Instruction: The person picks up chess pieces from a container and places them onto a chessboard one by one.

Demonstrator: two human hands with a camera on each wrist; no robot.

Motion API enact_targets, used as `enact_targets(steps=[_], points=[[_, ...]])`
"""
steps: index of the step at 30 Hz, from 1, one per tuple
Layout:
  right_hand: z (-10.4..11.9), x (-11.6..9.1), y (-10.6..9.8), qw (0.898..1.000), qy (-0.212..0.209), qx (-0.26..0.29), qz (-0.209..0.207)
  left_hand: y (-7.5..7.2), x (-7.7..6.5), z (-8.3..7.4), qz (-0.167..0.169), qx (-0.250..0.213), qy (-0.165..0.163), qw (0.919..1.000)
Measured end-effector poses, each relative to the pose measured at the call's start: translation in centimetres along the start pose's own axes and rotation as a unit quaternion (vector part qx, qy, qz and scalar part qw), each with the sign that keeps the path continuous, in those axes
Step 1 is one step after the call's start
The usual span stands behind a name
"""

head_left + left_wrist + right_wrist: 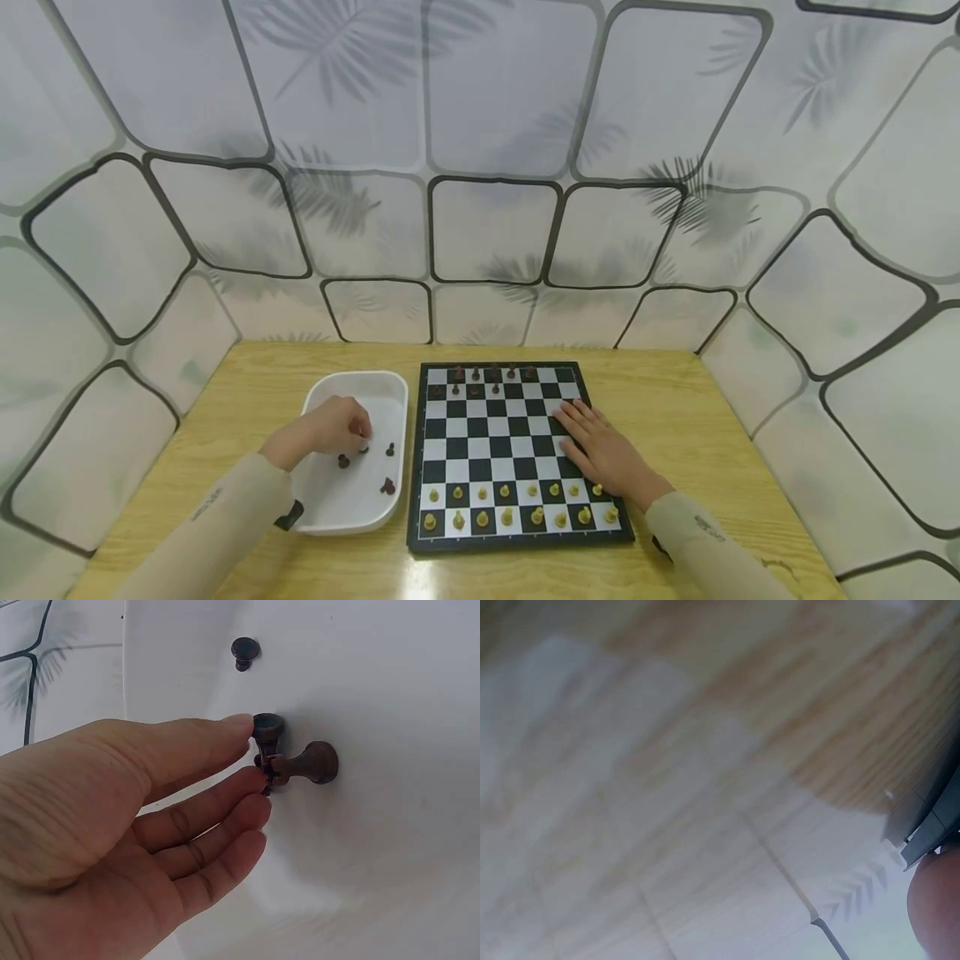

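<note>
In the head view my left hand [341,423] reaches down into a white plastic tray [397,392]. Its thumb and index finger pinch a dark brown chess piece [268,729] by its base and top, in the left wrist view. Another brown chess piece [319,762] lies on its side right by those fingertips, and a small pawn-like piece [244,651] lies farther off. My right hand [603,450] rests with straight fingers on the right edge of a black-and-white chessboard [477,448]. The right wrist view shows mostly wood grain and a bit of skin.
Yellow chess pieces [507,517] stand in two rows along the board's near side. Several brown pieces [476,374] stand at its far side. Other brown pieces [387,486] lie in the tray. The wooden table [675,400] meets a patterned curtain [495,233] behind.
</note>
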State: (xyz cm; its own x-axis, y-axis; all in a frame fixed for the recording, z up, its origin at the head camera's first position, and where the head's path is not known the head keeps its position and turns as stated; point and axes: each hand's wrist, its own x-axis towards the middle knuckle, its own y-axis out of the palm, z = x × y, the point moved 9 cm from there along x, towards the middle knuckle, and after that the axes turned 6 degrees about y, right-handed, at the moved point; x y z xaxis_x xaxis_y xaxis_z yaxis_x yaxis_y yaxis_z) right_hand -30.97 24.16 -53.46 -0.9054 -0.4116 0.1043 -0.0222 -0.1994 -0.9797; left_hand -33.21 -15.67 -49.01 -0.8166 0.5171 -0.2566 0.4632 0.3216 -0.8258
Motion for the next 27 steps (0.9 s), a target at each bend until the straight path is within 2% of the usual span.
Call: enact_targets(steps=[7, 16, 20, 27], points=[[-0.32, 0.03, 0.37, 1.0, 0.006, -0.005, 0.012, 0.01, -0.03, 0.34, 0.005, 0.012, -0.019, 0.9997], [-0.03, -0.04, -0.04, 1.0, 0.005, 0.001, -0.001, 0.33, 0.37, 0.02, 0.017, 0.022, -0.028, 0.9992], [0.08, -0.05, -0.1, 1.0, 0.003, 0.0, -0.005, 0.38, 0.7, -0.02, 0.019, 0.023, -0.029, 0.9991], [-0.07, 0.11, 0.19, 1.0, 0.013, 0.003, 0.014, 0.36, 0.93, -0.03, 0.017, 0.026, -0.023, 0.9993]])
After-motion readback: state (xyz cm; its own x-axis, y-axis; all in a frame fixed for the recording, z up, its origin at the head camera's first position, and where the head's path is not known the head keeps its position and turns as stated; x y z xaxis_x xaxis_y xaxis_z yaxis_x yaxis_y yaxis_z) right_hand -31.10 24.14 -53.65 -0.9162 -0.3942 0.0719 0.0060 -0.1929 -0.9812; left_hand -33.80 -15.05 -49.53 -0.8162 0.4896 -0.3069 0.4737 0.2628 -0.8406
